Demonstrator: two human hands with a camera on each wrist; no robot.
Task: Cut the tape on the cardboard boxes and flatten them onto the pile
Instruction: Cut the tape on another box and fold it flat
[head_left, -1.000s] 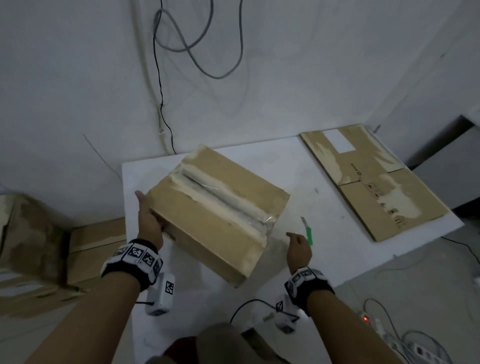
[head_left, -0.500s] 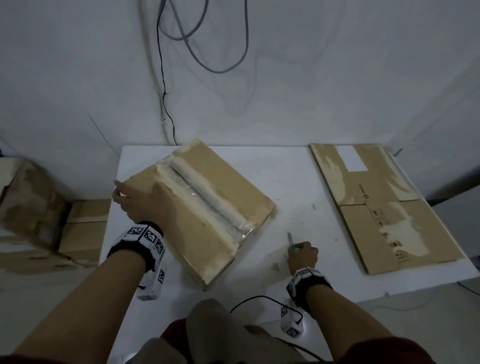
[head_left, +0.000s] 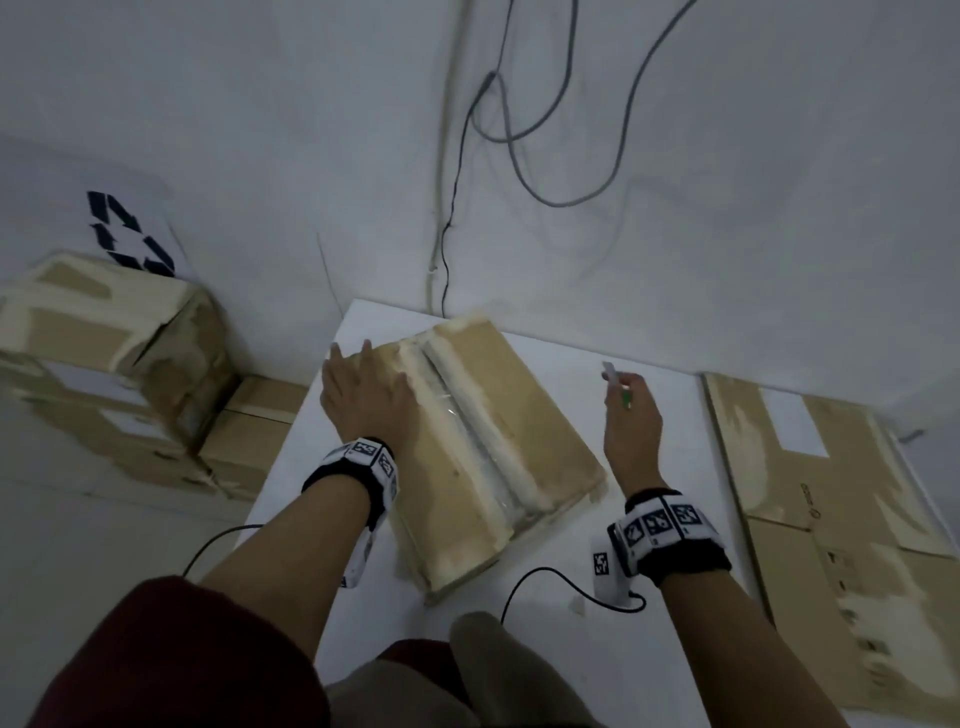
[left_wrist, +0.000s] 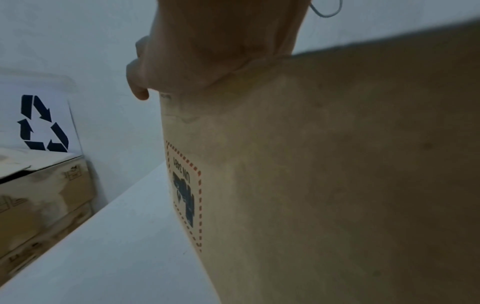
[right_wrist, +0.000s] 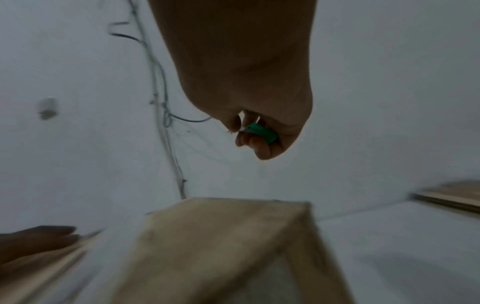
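A closed cardboard box (head_left: 498, 431) stands on the white table (head_left: 654, 597), with a strip of clear tape (head_left: 478, 431) along its top seam. My left hand (head_left: 363, 395) lies flat on the box's far left top, fingers straight; in the left wrist view the left hand (left_wrist: 207, 51) rests on the box edge above a side label (left_wrist: 184, 197). My right hand (head_left: 631, 415) is raised to the right of the box and grips a green-handled cutter (head_left: 618, 384), blade pointing away. The right wrist view shows the right hand's fingers curled round the green handle (right_wrist: 261, 133) above the box (right_wrist: 221, 246).
Flattened cardboard (head_left: 836, 514) lies on the table's right side. Taped boxes (head_left: 114, 364) are stacked on the floor at left, below a recycling sign (head_left: 127, 236). Cables (head_left: 519, 135) hang down the wall behind the table. A black wrist cable (head_left: 550, 582) crosses the table's near edge.
My right hand has picked the green cutter up from the table and lifted it. My left hand went from the box's left side onto its top. The box has turned slightly.
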